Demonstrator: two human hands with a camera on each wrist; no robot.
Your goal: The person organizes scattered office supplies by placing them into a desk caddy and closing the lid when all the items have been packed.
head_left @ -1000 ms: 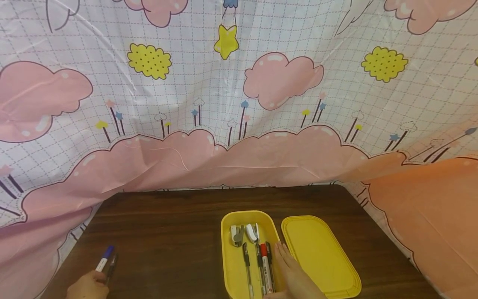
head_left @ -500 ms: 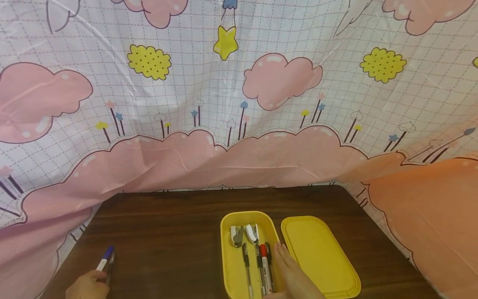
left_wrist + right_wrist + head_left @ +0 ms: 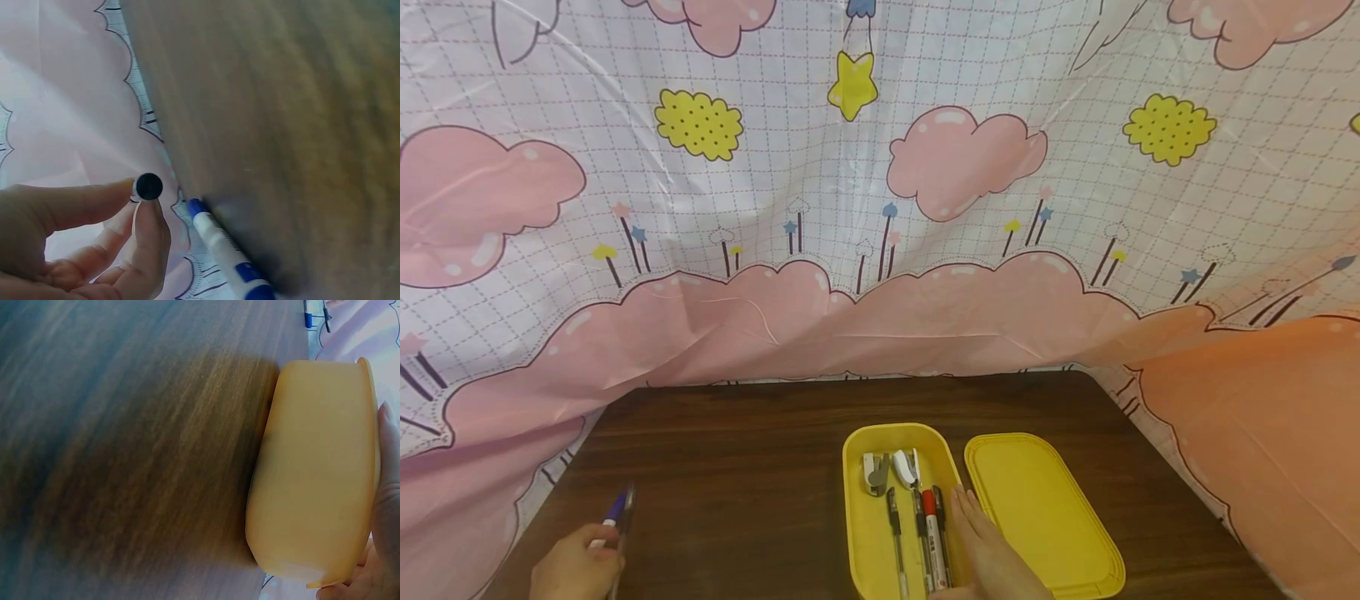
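Observation:
In the head view, my left hand (image 3: 576,565) pinches a slim clear pen (image 3: 627,510) at the table's left side. The left wrist view shows its round black end (image 3: 149,186) between thumb and fingertips. Beside it a white marker with a blue cap (image 3: 228,253) lies on the table, apart from the fingers in that view. My right hand (image 3: 996,554) rests along the right rim of a yellow box (image 3: 854,517), fingers straight, thumb over its near end. Inside the box lie a red-capped marker (image 3: 935,533), several black-capped pens (image 3: 897,533) and two small staplers, grey-white (image 3: 876,473) and white (image 3: 907,468).
A flat yellow lid (image 3: 1045,508) lies on the dark wooden table (image 3: 730,475), just right of the box. A patterned cloth (image 3: 820,325) with pink clouds hangs behind the table and at its sides.
My left hand has shifted slightly forward and right, and the clear pen reaches farther forward. The blue-capped marker has stayed about where it was. My right hand and the box hold still.

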